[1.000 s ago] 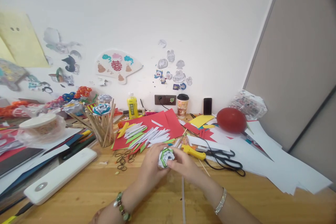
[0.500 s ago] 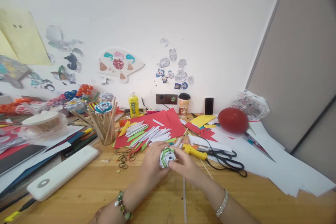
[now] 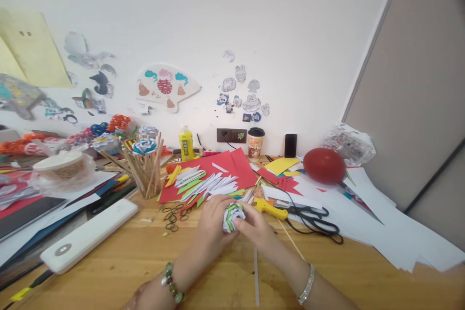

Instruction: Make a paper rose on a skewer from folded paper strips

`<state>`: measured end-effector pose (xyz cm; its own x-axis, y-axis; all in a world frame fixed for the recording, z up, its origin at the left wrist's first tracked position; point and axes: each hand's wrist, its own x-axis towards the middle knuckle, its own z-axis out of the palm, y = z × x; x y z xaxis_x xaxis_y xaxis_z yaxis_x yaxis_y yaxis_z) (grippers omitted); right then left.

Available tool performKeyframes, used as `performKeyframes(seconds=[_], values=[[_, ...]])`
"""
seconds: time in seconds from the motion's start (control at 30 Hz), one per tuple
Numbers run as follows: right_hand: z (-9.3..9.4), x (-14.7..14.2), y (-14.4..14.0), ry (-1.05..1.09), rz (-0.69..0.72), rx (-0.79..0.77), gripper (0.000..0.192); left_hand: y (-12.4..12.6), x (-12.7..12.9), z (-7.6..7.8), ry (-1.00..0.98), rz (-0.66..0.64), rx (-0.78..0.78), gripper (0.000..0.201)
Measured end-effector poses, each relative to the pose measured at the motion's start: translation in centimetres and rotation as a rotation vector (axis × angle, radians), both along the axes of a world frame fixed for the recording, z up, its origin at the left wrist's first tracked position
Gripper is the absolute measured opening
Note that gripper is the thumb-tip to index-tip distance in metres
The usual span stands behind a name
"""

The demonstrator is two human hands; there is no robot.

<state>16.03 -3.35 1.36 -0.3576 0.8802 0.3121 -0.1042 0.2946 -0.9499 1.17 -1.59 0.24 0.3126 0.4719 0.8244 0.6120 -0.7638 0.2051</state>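
Note:
A white and green paper flower (image 3: 232,217) sits between my two hands, just above the wooden table. My left hand (image 3: 214,218) is closed round its left side and underside. From the right, my right hand (image 3: 256,227) grips it, the thumb pressed on the front petals. The flower's underside is hidden by my fingers. Behind the hands lie folded white and green paper strips (image 3: 212,186) on red paper (image 3: 244,167). A yellow glue gun (image 3: 271,209) with a black cord rests close to my right hand.
Black-handled scissors (image 3: 316,220) lie to the right, near white paper sheets (image 3: 366,218) and a red balloon (image 3: 324,165). Rubber bands (image 3: 172,218), a stick holder (image 3: 147,174) and a long white device (image 3: 90,235) are on the left. A lidded cup (image 3: 256,143) stands at the back.
The flower is turned slightly in my hands and stays gripped by both. The whole view has shifted a little; nothing else has visibly moved.

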Motion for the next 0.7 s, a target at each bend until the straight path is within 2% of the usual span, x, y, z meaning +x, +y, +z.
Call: performKeyframes(seconds=[0.3,0.5,0.7], values=[[0.04,0.37,-0.13,-0.189,-0.081,0.126,0.020,-0.22,-0.04,0.17,0.016,0.002,0.013,0.031],[-0.15,0.36,-0.07,-0.230,-0.108,0.161,0.020,-0.23,-0.09,0.07,0.038,0.009,0.004,0.031],[-0.05,0.58,-0.08,-0.219,-0.082,0.152,0.029,-0.13,-0.01,0.04,0.029,-0.001,0.026,0.031]])
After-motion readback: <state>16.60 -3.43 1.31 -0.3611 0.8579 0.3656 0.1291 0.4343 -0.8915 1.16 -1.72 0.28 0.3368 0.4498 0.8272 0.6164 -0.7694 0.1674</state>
